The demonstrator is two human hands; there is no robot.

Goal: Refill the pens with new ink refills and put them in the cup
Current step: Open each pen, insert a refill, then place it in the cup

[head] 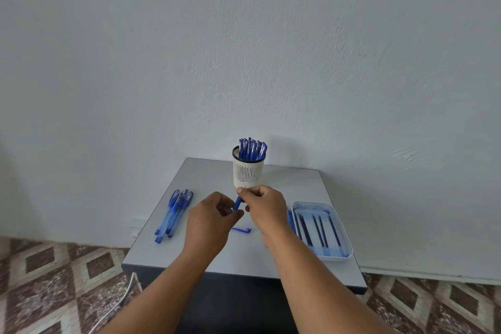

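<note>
Together, our two hands meet over the middle of the small grey table, just in front of the cup. Our right hand is curled into a loose fist, with its thumb and forefinger pinching the upper end of a blue pen. Our left hand has its fingers bent around the lower end of the same pen, so both hands grip it at once. The pen stands nearly upright between them, tilted slightly, and only a short blue stretch of it shows; whether it is whole or in parts we cannot tell.

Beyond our knuckles, the white slotted cup with a dark rim stands at the far middle of the table, near the wall. A cluster of capped blue pens stands in it, leaning to the right.

On the left side of the table lies a loose bundle of blue pens, roughly parallel and pointing from far to near. On the right side sits a white tray holding several thin dark-blue refills laid lengthwise; a few more blue sticks lie just beside its left wall, partly hidden by our right wrist. A small blue piece lies flat on the table beneath and between our hands.

Below the table, a patterned tiled floor shows, and a white cable runs across it on the near left.
</note>
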